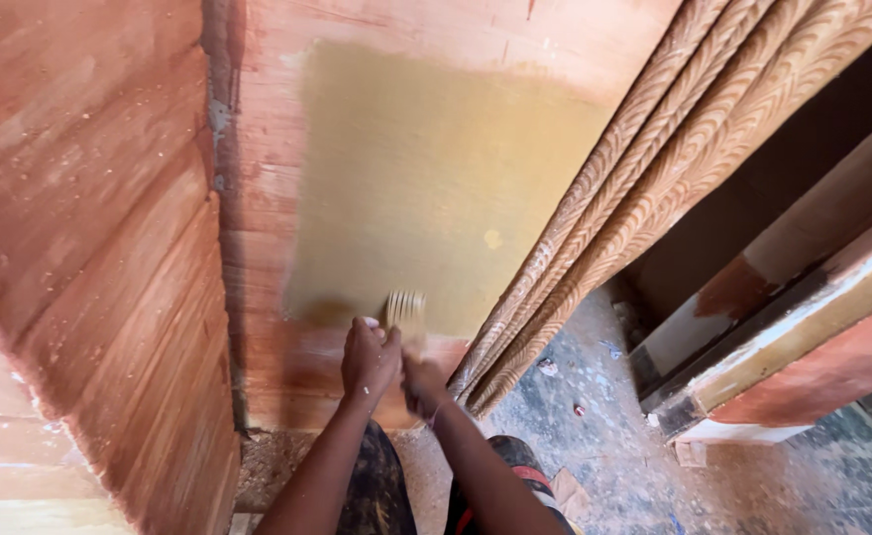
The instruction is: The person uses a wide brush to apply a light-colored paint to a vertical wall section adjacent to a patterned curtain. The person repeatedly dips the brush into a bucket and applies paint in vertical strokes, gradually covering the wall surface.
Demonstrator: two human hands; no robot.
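Nearest, the left hand (370, 359) is closed around a paintbrush (405, 311), bristles pressed near the bottom edge of the upright wooden panel (436, 178); the right hand (423, 386) sits beside it, its grip unclear. Ochre paint covers the panel's middle. Carved mouldings (644, 188) lean right over a dusty floor (595, 436).

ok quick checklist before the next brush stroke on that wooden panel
1. Brush against the wooden panel: ok, bristles meet it at the coat's lower edge.
2. Grip: ok, left hand and right hand are both at the handle.
3. Yellowish coat coverage: not ok, bare reddish wood remains below and along the edges.
4. Carved moulding free of coat: ok.
5. Paint left on the bristles: cannot tell.
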